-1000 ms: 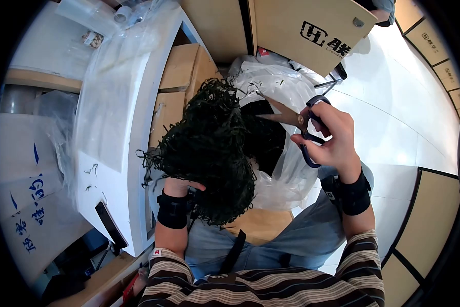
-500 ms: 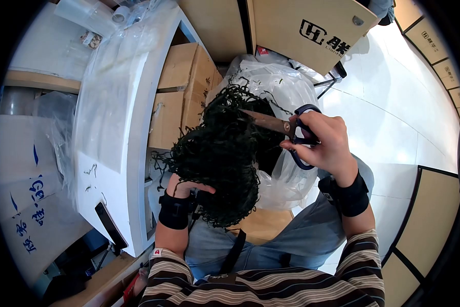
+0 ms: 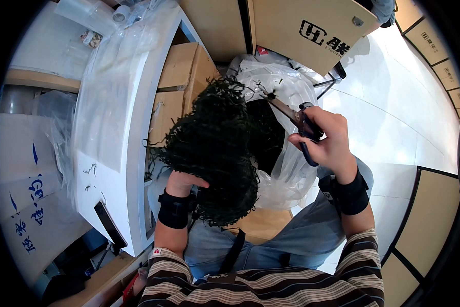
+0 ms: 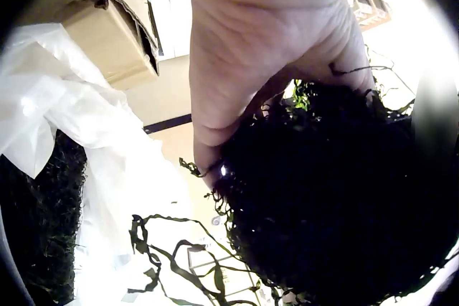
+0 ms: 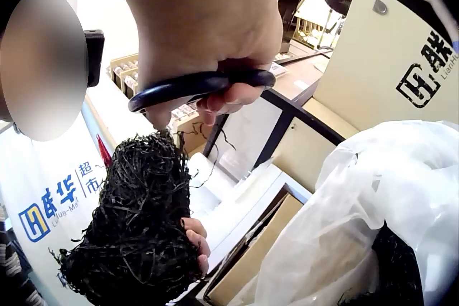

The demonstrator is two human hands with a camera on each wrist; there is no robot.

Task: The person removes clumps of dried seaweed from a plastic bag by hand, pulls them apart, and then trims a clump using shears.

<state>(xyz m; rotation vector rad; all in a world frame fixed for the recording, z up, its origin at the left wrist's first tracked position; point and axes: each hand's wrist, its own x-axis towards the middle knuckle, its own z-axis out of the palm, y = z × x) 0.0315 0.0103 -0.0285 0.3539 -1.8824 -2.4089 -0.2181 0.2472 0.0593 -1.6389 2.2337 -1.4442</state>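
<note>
A thick bundle of dark green, stringy dried seaweed (image 3: 209, 148) is held up over the lap. My left hand (image 3: 180, 183) grips its near end, thumb on top; in the left wrist view the fingers curl round it and partly vanish among the strands. To the right, my right hand (image 3: 329, 140) holds dark-handled scissors (image 3: 286, 109), blades nearly together and angled toward the bundle's far end. A small dark scrap (image 3: 271, 94) shows at the blade tips. The right wrist view shows a handle loop (image 5: 179, 89) above the bundle, the blades out of sight.
Below the scissors, a clear plastic bag (image 3: 294, 187) contains more dark stringy material (image 3: 268, 135). Cardboard boxes (image 3: 171, 74) stand left of the bundle. A white counter (image 3: 104, 169) carries loose strands and a dark phone-like object (image 3: 110, 224). A cream panel (image 3: 311, 30) rises behind.
The scissors' spread blades moved left into the bundle's far end, then drew back to the right, nearly together with a scrap at the tips. The bundle turned slightly in my left hand.
</note>
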